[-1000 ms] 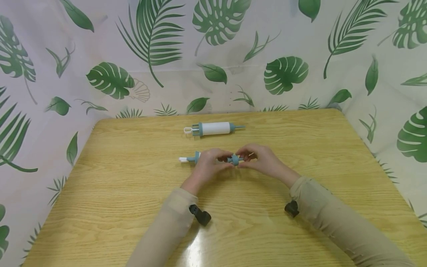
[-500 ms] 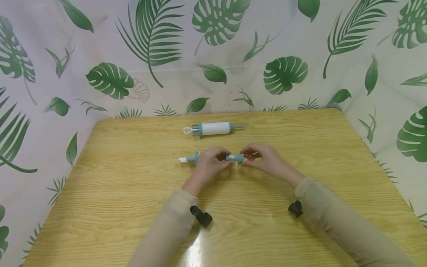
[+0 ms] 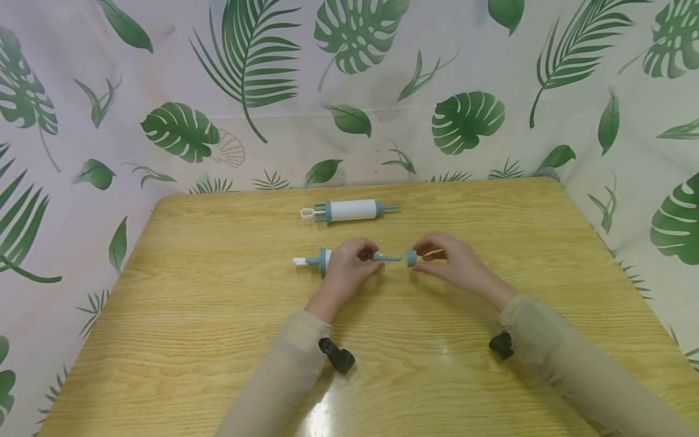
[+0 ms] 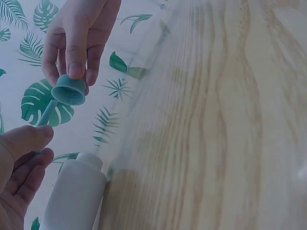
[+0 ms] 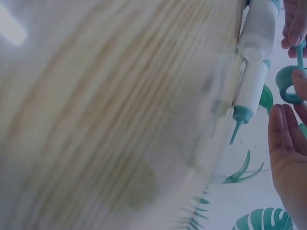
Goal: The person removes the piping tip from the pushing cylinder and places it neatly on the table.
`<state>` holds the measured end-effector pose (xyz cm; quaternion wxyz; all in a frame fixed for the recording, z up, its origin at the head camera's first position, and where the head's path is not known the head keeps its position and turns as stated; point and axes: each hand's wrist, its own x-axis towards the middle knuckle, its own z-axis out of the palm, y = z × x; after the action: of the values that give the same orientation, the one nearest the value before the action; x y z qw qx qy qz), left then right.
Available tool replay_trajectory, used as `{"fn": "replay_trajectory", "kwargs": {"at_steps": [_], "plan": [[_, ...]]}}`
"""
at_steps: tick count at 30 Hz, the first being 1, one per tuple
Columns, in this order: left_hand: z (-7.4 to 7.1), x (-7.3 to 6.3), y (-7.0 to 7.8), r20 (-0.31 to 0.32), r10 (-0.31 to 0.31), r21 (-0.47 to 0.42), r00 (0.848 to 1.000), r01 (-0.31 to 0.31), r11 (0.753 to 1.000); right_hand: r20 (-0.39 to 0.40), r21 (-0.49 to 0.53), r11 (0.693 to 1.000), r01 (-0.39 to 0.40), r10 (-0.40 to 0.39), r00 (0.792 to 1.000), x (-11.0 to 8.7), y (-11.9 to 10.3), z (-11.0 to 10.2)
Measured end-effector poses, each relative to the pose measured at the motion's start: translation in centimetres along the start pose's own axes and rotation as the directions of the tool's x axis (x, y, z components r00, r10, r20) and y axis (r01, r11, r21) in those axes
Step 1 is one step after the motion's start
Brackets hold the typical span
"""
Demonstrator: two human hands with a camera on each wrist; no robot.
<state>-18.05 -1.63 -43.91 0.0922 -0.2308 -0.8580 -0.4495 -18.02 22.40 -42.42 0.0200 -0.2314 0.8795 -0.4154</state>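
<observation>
wood-grain table, white-and-teal tube lying near far edge, leaf-print backdrop, possibly cloth

The cap over there and the nozzle are dusty teal, the far barrel white between teal ends, the tabletop honey-yellow with streaky wood grain, the sleeves beige, the wrist cameras black, the backdrop whitish with green leaves.

No readable text, label, brand, number or sign in any of 3 views.
</observation>
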Motion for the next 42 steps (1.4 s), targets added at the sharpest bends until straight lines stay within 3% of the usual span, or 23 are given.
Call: {"fn": "replay_trajectory", "kwargs": {"at_steps": [10,18,28,35,42], "plan": [[1.5,0.9,0.6,0.003,0.057,0.069,0.998,-0.057,0.996,-0.02,-0.064,0.998,0.007,-0.008,1.0,-1.1,1.7,-0.9],[2.8,2.0,1.2,0.05,-0.006,0.162,0.999,-0.003,0.987,-0.016,-0.096,0.995,-0.021,0.019,1.0,-1.3,2.7,-2.0],[4.1,3.5,1.9,0.138,-0.107,0.231,0.985,0.073,0.97,0.046,-0.098,0.993,-0.067,0.071,0.996,-1.0,3.8,-2.9],[5.4,4.4,2.0,0.181,-0.126,0.332,0.975,0.059,0.941,0.084,-0.123,0.988,-0.095,0.105,0.991,-0.9,4.3,-3.2],[6.4,4.2,2.1,0.189,-0.146,0.403,0.971,0.059,0.913,0.096,-0.141,0.983,-0.122,0.136,0.986,-0.9,4.4,-3.3]]}}
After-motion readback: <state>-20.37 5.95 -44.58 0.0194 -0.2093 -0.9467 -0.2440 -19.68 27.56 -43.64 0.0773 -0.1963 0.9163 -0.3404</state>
